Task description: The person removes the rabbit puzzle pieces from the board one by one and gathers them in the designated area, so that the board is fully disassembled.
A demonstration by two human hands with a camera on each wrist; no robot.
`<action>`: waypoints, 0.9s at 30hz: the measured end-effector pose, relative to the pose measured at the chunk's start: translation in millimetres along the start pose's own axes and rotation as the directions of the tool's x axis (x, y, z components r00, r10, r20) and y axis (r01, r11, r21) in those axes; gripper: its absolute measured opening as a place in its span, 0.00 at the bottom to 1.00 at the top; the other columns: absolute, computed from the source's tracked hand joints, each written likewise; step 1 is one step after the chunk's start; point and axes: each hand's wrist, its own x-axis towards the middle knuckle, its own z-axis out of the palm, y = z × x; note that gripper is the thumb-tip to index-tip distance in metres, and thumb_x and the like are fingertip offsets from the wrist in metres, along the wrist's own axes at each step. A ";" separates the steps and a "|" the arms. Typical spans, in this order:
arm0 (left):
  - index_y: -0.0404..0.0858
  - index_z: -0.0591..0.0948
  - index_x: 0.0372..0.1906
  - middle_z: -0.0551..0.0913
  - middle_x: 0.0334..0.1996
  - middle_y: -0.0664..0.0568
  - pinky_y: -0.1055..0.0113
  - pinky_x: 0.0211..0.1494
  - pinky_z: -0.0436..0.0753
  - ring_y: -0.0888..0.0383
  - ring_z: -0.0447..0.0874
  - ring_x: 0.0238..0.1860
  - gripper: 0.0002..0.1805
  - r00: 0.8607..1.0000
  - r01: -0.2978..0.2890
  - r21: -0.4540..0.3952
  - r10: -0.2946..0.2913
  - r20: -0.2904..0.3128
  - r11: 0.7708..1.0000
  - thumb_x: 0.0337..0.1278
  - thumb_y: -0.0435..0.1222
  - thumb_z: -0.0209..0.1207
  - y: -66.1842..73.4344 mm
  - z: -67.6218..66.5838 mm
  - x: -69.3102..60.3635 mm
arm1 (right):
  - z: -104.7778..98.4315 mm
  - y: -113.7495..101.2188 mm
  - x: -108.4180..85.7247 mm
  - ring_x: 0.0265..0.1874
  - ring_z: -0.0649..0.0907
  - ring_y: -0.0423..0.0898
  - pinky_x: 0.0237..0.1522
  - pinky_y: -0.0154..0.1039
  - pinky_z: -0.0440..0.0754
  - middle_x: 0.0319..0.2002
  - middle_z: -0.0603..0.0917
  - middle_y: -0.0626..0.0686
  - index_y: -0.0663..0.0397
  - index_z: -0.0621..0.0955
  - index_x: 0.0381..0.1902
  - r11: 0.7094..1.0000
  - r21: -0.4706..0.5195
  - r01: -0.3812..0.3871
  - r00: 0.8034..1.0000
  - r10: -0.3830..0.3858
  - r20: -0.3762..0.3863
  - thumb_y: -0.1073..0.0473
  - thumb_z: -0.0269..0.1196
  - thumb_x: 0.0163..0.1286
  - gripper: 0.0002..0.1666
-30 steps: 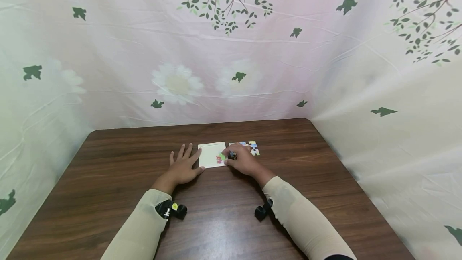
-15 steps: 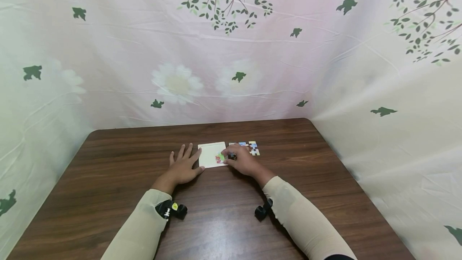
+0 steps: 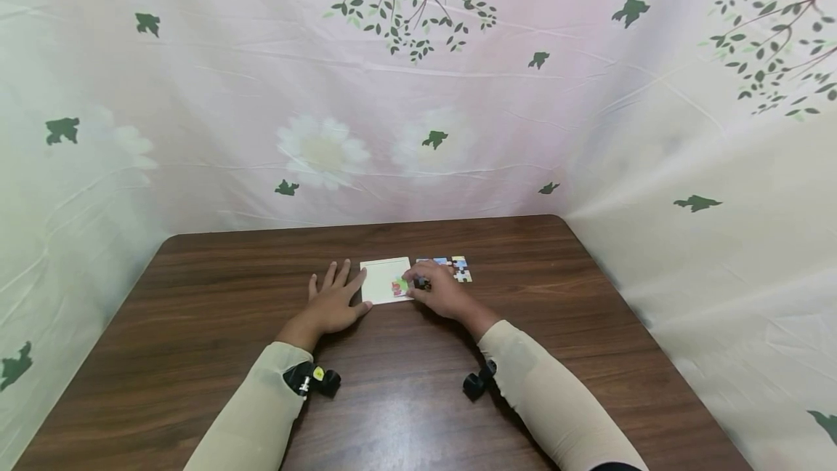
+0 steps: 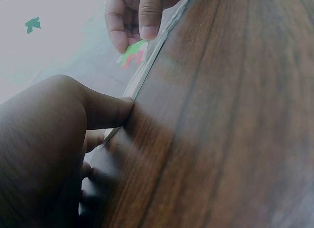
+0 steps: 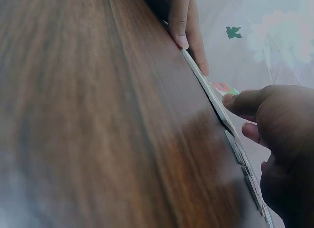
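A pale square puzzle tray (image 3: 379,279) lies flat on the table. At its lower right, a pink-and-green puzzle piece (image 3: 398,288) rests inside. My left hand (image 3: 332,306) spreads its fingers beside the tray, with the thumb and index finger touching the left edge. My right hand (image 3: 441,288) reaches over the right edge and pinches the piece between thumb and fingers; the left wrist view shows the green puzzle piece (image 4: 131,52) at those fingertips. Part of the piece and the tray's right edge are hidden by this hand.
More puzzle pieces (image 3: 461,268) lie right of the tray, partly behind my right hand; their edges (image 5: 251,186) show in the right wrist view. The brown wooden table (image 3: 392,398) ends at a patterned cloth (image 3: 366,107) behind.
The puzzle piece has shifted very slightly left in the tray under my right fingers. Both hands otherwise stay in place; the head view has moved a little.
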 end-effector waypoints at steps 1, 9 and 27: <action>0.49 0.54 0.90 0.39 0.91 0.37 0.22 0.83 0.27 0.31 0.28 0.91 0.45 1.000 -0.001 -0.001 0.001 0.001 1.000 0.80 0.59 0.53 -0.8 1.0 0.7 | -0.6 0.6 -0.7 0.67 0.84 0.54 0.73 0.63 0.72 0.60 0.90 0.53 0.50 0.90 0.56 1.000 -0.002 0.005 1.000 -0.005 -0.002 0.60 0.73 0.75 0.13; 0.49 0.54 0.90 0.38 0.91 0.38 0.22 0.82 0.26 0.32 0.27 0.91 0.45 1.000 -0.014 -0.007 0.014 -0.014 1.000 0.79 0.59 0.54 -3.4 3.7 2.4 | -7.2 4.0 -6.4 0.62 0.87 0.51 0.73 0.62 0.74 0.57 0.90 0.50 0.47 0.90 0.53 1.000 -0.007 -0.001 1.000 0.001 -0.004 0.59 0.74 0.75 0.11; 0.48 0.55 0.90 0.39 0.91 0.38 0.22 0.82 0.26 0.32 0.28 0.91 0.45 1.000 -0.009 -0.006 0.009 -0.018 1.000 0.80 0.59 0.53 -2.4 3.5 2.1 | -24.9 26.6 -20.1 0.63 0.85 0.56 0.74 0.71 0.64 0.57 0.91 0.52 0.49 0.91 0.51 0.997 0.079 0.018 1.000 -0.016 -0.027 0.61 0.77 0.71 0.12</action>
